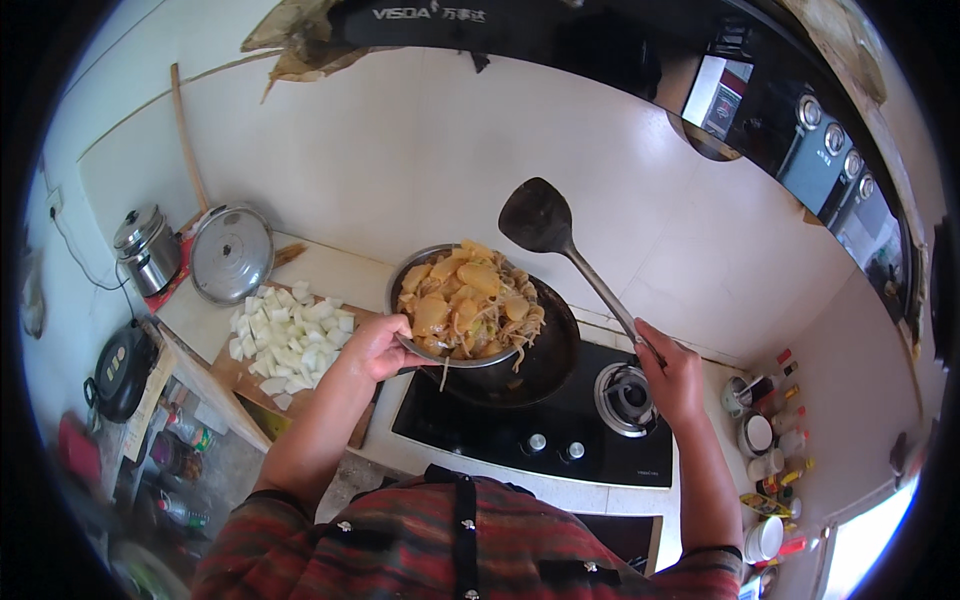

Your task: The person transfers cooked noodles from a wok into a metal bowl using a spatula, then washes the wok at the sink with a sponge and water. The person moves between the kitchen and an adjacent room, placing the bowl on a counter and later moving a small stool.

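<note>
My left hand [384,346] grips the rim of a round metal bowl [480,363], its thumb over the edge. Cooked food [465,300] with browned slices and noodle-like strands heaps above the bowl's rim, and some strands hang over the side. Beneath and to the right of the bowl, a dark wok [553,367] sits on the left part of the black gas stove [480,431]; the bowl covers part of it. In my right hand [673,375] is the handle of a wok spatula [538,217], its dark blade raised above the wok's far side.
White chopped vegetable pieces [289,337] cover much of a wooden cutting board [225,367] on the left. Behind it lean a metal lid [232,255] and an electric pot [148,251]. A bare burner [624,399] is at right, near several seasoning containers [765,465]. A range hood [570,45] hangs overhead.
</note>
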The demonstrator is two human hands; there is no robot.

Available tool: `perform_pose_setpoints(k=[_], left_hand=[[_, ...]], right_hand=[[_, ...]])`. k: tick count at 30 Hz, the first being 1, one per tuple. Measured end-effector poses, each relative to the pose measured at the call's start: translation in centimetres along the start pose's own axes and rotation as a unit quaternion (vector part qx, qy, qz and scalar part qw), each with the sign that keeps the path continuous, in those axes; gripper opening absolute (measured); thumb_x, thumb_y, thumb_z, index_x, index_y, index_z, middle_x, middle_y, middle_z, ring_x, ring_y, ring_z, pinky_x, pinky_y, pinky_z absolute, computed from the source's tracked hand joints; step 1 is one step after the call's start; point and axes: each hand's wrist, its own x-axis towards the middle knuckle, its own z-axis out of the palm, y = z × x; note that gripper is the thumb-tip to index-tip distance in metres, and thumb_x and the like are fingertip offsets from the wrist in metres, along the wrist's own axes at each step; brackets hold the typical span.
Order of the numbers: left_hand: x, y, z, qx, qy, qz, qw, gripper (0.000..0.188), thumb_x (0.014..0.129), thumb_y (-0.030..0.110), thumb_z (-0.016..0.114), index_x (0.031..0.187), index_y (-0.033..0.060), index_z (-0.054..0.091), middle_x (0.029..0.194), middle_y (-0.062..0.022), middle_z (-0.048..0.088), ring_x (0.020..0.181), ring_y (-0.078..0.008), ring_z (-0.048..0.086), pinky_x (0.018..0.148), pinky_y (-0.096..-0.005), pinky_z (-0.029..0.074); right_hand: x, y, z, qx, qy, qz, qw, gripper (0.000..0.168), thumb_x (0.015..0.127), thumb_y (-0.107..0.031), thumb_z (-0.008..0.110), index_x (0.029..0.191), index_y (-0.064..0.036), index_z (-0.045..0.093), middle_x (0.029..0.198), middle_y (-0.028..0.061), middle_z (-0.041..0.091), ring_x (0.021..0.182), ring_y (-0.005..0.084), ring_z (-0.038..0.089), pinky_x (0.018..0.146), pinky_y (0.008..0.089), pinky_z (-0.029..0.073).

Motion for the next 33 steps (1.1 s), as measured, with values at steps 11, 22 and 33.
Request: perform_pose_setpoints(k=[11, 22, 33], left_hand=[[-0.4, 0.4, 0.0, 0.035, -0.008, 0.035, 0.999, 0.051, 0.064, 0.005, 0.044, 0.113, -0.0087, 0.041, 0.108, -0.0216, 0.051, 0.098, -0.0356, 0.054, 0.085, -0.0521, 0.044], [-1.5, 1.2, 5.0, 0.072, 0.018, 0.093, 0.993, 0.047, 0.069, 0.006, 0.043, 0.113, -0.0111, 0.038, 0.108, -0.0238, 0.050, 0.097, -0.0361, 0.054, 0.082, -0.0513, 0.047], [-2.2, -0.6, 4.7, 0.053, 0.005, 0.036, 0.998, 0.048, 0.066, 0.004, 0.043, 0.111, -0.0122, 0.040, 0.105, -0.0230, 0.052, 0.094, -0.0362, 0.056, 0.081, -0.0516, 0.047]], right_hand=[[-2.9, 6.2, 0.2, 0.164, -0.170, 0.291, 0.927, 0.027, 0.080, -0.011, 0.058, 0.105, -0.002, 0.059, 0.060, 0.0025, 0.054, 0.044, 0.0068, 0.044, 0.041, 0.0221, 0.036], [-4.9, 9.1, 5.1, 0.236, -0.418, 0.333, 0.811, 0.027, 0.079, -0.014, 0.056, 0.105, -0.005, 0.059, 0.057, 0.0016, 0.054, 0.042, 0.0071, 0.047, 0.036, 0.0201, 0.035], [-0.1, 4.8, 3.1, 0.326, -0.262, 0.306, 0.855, 0.030, 0.081, -0.012, 0.056, 0.110, -0.005, 0.056, 0.056, -0.0002, 0.050, 0.040, 0.0049, 0.042, 0.035, 0.0183, 0.030]])
